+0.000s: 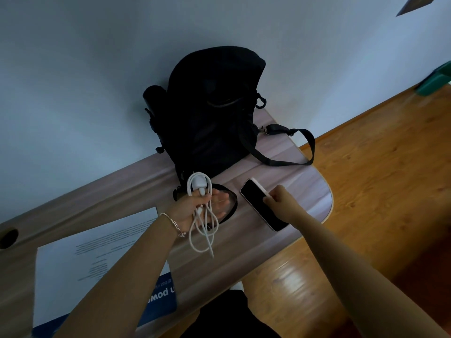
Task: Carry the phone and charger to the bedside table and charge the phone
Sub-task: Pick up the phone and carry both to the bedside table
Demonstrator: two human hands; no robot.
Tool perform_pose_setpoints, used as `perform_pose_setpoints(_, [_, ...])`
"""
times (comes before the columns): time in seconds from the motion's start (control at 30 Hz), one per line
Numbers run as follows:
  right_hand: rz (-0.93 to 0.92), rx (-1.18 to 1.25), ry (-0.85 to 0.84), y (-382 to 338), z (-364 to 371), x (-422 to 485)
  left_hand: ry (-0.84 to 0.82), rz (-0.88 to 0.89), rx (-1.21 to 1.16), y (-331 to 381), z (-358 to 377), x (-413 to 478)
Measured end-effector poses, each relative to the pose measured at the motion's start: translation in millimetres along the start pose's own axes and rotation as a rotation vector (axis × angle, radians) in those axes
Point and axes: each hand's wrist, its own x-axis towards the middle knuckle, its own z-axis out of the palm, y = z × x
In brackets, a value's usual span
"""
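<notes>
A white charger (202, 189) with its coiled white cable (206, 230) hangs from my left hand (195, 207), which holds it just above the desk. The cable loops dangle below my wrist. A phone (258, 203) with a dark screen and a pale edge lies tilted on the pale wooden desk (305, 181), to the right of the charger. My right hand (280, 202) pinches the phone's right edge with thumb and fingers. The phone still rests on the desk.
A black backpack (212, 106) stands against the wall behind my hands, its strap (292, 147) trailing right over the desk. A printed sheet (97, 250) and a blue leaflet (161, 296) lie at the left. Wooden floor (378, 179) lies beyond the desk's rounded right end.
</notes>
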Motion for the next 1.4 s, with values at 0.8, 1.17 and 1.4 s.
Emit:
perform_pose_setpoints(0.8, [0.195,1.460,0.467,55,-118,-175,-0.375,-0.234,0.234,35,261,13])
perform_pose_setpoints(1.17, [-0.070,1.718,0.716,134,-166,-335,-0.660,-0.312,0.401,-61,422,-25])
perform_pose_setpoints(1.4, [-0.126,1.768,0.762,179,-171,-364,-0.643,-0.448,0.431,-113,455,-13])
